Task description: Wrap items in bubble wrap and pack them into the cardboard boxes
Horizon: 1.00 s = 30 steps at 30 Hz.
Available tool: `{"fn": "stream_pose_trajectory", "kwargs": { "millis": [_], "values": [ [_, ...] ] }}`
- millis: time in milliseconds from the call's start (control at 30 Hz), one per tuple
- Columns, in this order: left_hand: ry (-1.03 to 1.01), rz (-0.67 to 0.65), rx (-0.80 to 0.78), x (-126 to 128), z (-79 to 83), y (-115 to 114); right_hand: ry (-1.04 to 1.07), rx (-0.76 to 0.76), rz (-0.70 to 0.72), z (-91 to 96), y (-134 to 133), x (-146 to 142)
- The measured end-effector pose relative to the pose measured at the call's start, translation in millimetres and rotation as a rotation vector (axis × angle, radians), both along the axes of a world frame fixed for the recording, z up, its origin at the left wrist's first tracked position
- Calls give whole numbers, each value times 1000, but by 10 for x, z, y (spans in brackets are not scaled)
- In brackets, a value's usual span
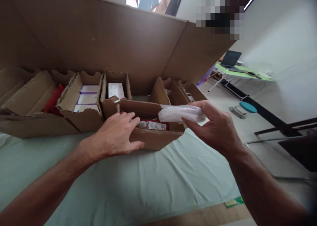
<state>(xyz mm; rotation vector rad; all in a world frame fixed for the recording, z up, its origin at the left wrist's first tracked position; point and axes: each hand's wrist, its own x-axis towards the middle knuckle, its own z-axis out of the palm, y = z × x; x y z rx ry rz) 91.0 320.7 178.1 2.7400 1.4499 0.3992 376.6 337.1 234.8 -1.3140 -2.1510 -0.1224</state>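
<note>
A white bundle in clear plastic wrap [179, 113] is pinched between the thumb and fingers of my right hand [211, 125]. It hovers over the right part of a cardboard bin [156, 140], which is pulled forward out of the row and turned at a slant. Inside that bin lie a silvery, patterned packet [152, 125] and something red, partly hidden by the front wall. My left hand [117, 133] rests at the bin's left end, fingers over its rim and thumb stretched along the front. Nothing shows in its grasp.
Behind runs a row of cardboard bins with white-and-purple boxes [86, 98], a white box [116, 90] and a red packet [54, 97]. A tall cardboard panel [111, 31] backs them. Pale green cloth [148, 179] covers the surface. To the right stand a laptop [230, 60] and a blue stool [248, 107].
</note>
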Motion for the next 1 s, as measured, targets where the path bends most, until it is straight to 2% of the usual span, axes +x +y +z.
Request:
{"fn": "stream_pose_trajectory", "kwargs": {
  "millis": [100, 167, 400, 533, 667, 800, 900, 1000],
  "values": [
    [96, 1, -96, 34, 73, 109, -32, -25, -1, -45, 138, -18],
    [128, -15, -105, 62, 74, 118, -41, -26, -6, -50, 186, -9],
    [86, -155, 52, 41, -67, -99, -56, -65, 127, -21, 155, -68],
    [70, -189, 103, 12, -101, -129, -166, -114, 230, -48, 194, -286],
    [39, -186, 120, 4, -131, -110, -339, -256, 296, -178, 311, -621],
    [18, -164, 120, 1, -133, -122, -416, -468, 224, -331, 418, -882],
    [-5, -127, 109, 6, -106, -118, -599, -641, 114, -348, 488, -953],
    [0, -70, 46, 16, -75, -59, -764, -656, 89, -331, 568, -976]
  ]
}}
